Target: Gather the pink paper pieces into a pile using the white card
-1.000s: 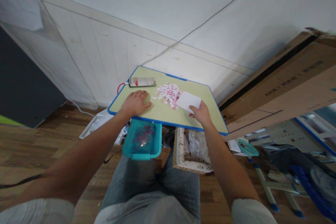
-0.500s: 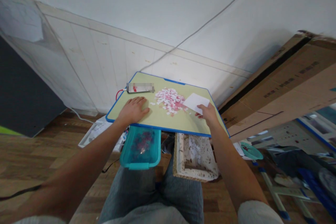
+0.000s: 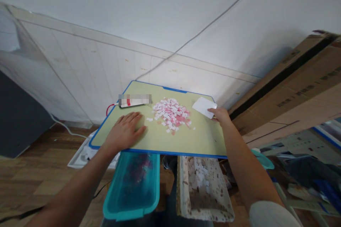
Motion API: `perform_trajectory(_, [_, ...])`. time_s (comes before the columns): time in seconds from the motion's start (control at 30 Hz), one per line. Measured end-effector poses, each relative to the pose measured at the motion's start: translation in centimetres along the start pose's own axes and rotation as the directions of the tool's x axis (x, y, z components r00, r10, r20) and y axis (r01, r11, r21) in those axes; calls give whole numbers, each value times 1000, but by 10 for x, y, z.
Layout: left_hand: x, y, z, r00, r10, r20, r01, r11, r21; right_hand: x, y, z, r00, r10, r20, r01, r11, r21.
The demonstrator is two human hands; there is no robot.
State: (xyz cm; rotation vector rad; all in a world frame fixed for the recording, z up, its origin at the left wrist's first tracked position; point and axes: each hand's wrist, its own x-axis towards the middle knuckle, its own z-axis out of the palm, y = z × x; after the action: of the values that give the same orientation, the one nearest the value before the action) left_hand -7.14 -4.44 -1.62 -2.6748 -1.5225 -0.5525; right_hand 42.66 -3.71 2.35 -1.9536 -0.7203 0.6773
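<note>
A yellow-green board with a blue edge [image 3: 197, 142] bears a loose pile of small white and pink paper-like pieces [image 3: 170, 111]. My left hand [image 3: 125, 130] lies flat on the board left of the pile, fingers stretched out and holding nothing. On the other side, my right hand [image 3: 221, 114] pinches a white card [image 3: 203, 107] by its right corner. The card is tilted, and a strip of bare board separates it from the pile. A few stray pieces [image 3: 149, 119] lie between my left hand and the pile.
A phone-like device [image 3: 133, 105], partly blurred out, lies at the back left with a red cable [image 3: 108, 108]. Below the front edge are a teal bin [image 3: 130, 214] with reddish contents and a patterned box [image 3: 183, 191] with white bits. Large cardboard [image 3: 282, 113] leans at right.
My right hand has drawn the card rightward, off the pile's edge. My left hand stays flat on the board. The head view has shifted, so the board and bins appear larger and lower.
</note>
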Motion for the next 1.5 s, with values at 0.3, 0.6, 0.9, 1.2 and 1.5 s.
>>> perform_trajectory(0.3, [1, -3, 1, 999, -15, 42, 15, 1000, -15, 20, -18, 29, 993, -73, 94, 92, 972, -215])
perform_trajectory(0.6, [2, 0, -3, 1000, 13, 15, -12, 1000, -22, 13, -33, 91, 870, -21, 492, 174, 948, -268])
perform_trajectory(0.9, [1, 1, -3, 1000, 8, -3, -8, 999, -52, -29, -57, 80, 759, -235, 607, 348, 935, -73])
perform_trajectory(1.2, [0, -1, -1, 999, 8, -48, -12, 995, -95, -96, -82, 86, 659, -400, 637, 535, 845, -22])
perform_trajectory(1.5, [-1, -2, -1, 997, 21, -78, -30, 992, -121, -148, -75, 74, 628, -616, 475, 778, 515, -361])
